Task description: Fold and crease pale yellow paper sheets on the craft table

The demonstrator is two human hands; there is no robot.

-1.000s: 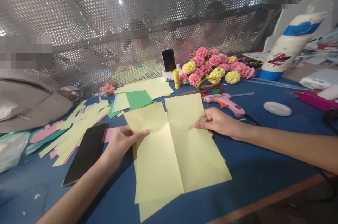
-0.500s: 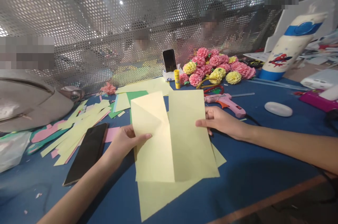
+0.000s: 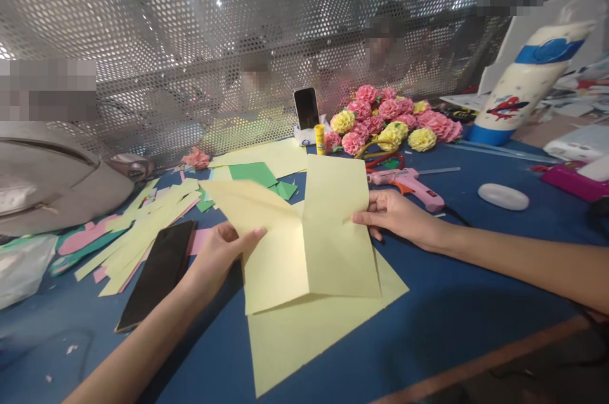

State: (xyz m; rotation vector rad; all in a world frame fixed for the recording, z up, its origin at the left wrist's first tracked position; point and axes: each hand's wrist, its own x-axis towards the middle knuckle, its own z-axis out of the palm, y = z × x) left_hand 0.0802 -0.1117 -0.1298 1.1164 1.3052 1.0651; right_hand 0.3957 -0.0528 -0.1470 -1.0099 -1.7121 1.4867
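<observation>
A creased sheet of pale yellow paper (image 3: pixel 337 252) is held up between my hands, with a fold line down its middle and a slit in the upper part. My left hand (image 3: pixel 223 255) pinches its left edge, thumb on the front. The upper left flap bends outward to the left. On the right edge, my right hand (image 3: pixel 392 217) grips with the thumb in front and fingers behind. Beneath lies another yellow sheet (image 3: pixel 290 353) flat on the blue table, partly covered by the held one.
Left are paper strips (image 3: pixel 137 236), a dark phone (image 3: pixel 159 274) and a grey bag (image 3: pixel 61 182). Behind stand a glue stick (image 3: pixel 320 139), a propped phone (image 3: pixel 307 109) and paper flowers (image 3: pixel 380 118). To the right lie a pink glue gun (image 3: pixel 419 188), a white oval object (image 3: pixel 503 196) and a bottle (image 3: pixel 523 87).
The held paper's upper left flap has swung out to the left, uncovering green paper behind. Its lower edge has risen slightly, showing more of the sheet below. Both hands keep their grip.
</observation>
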